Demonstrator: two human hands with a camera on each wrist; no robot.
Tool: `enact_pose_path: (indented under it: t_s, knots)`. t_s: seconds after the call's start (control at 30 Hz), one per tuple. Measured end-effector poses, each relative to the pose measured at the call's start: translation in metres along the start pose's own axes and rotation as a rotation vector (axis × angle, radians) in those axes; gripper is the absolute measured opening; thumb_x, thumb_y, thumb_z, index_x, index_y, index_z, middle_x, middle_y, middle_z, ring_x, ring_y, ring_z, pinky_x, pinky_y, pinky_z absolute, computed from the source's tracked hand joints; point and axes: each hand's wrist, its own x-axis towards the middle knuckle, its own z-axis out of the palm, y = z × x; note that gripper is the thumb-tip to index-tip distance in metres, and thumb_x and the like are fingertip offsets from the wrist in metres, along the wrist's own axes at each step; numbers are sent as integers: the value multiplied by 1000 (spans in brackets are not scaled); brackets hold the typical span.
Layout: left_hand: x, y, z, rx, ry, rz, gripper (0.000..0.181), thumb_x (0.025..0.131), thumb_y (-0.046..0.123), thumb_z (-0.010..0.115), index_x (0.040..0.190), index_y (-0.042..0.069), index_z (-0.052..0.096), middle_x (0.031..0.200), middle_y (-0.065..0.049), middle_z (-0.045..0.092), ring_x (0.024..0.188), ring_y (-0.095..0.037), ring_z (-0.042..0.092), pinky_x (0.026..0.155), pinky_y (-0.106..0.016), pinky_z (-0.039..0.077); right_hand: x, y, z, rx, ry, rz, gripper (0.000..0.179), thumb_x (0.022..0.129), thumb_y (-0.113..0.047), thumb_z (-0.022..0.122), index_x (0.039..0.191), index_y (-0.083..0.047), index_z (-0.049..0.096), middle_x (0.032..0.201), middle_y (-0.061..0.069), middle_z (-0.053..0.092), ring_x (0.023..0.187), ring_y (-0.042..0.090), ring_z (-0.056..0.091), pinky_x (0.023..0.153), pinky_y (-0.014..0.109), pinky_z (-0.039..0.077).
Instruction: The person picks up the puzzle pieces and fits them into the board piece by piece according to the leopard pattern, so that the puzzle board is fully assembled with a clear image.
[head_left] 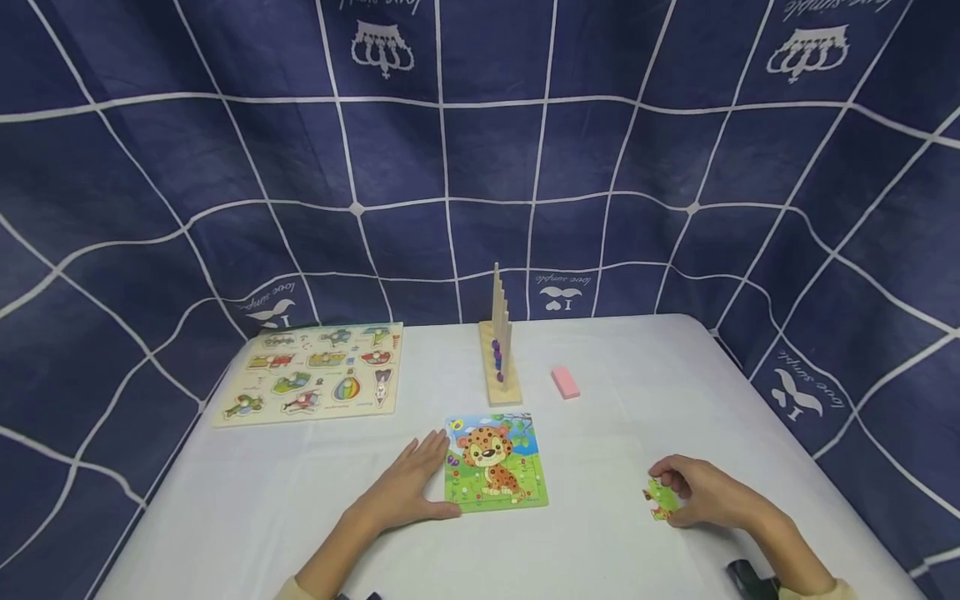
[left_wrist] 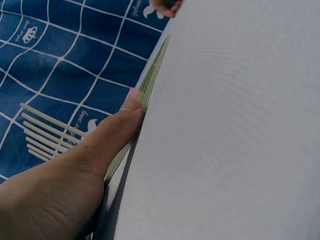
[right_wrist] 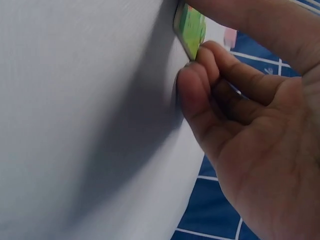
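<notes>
A square jigsaw puzzle [head_left: 495,462] with a cartoon leopard lies flat on the white table. My left hand [head_left: 411,487] rests at its left side, fingers extended along the edge and thumb touching the lower left corner. The left wrist view shows the thumb of this hand [left_wrist: 100,145] against the puzzle's thin edge [left_wrist: 155,72]. Off to the right, my right hand [head_left: 712,493] pinches a small green jigsaw piece [head_left: 662,498] between thumb and fingers. In the right wrist view the piece [right_wrist: 192,32] is partly covered by the right hand [right_wrist: 270,115].
A wooden peg stand [head_left: 502,387] with upright rods and a pink block [head_left: 565,382] stand beyond the puzzle. At the back left lies a vehicle peg board [head_left: 315,371]. A dark blue checked curtain [head_left: 487,150] hangs behind the table [head_left: 585,550].
</notes>
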Motion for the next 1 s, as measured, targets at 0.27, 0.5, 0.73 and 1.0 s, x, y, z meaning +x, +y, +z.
enact_pose_path:
  t_s: [0.27,0.5,0.73,1.0]
  knots:
    - [1,0,-1,-4,-2,-2,113,73,75,63,152,2,29,162,-13,23,151,-29,21,124,-49,15,-1,6,-1,35,-1,-2,57,60,-9,87,110,-1,61,88,2,55,77,3,46,63,19,46]
    - [1,-1,0,1,-1,-2,113,72,76,63,152,2,29,161,-13,23,150,-29,22,124,-49,15,-2,9,0,36,18,-15,53,60,-12,87,107,-2,64,86,2,55,75,2,46,61,19,45]
    - [2,-2,1,7,6,3,113,73,76,63,152,2,29,161,-13,23,150,-30,22,124,-49,15,-3,15,0,22,51,-47,54,62,-19,89,107,-1,65,84,0,55,73,0,45,60,19,44]
    - [1,-2,2,3,-2,-1,114,72,76,63,152,2,29,161,-13,23,150,-30,22,124,-50,15,1,6,1,-9,99,-39,53,62,-18,89,106,-2,66,85,-1,57,74,0,46,61,18,46]
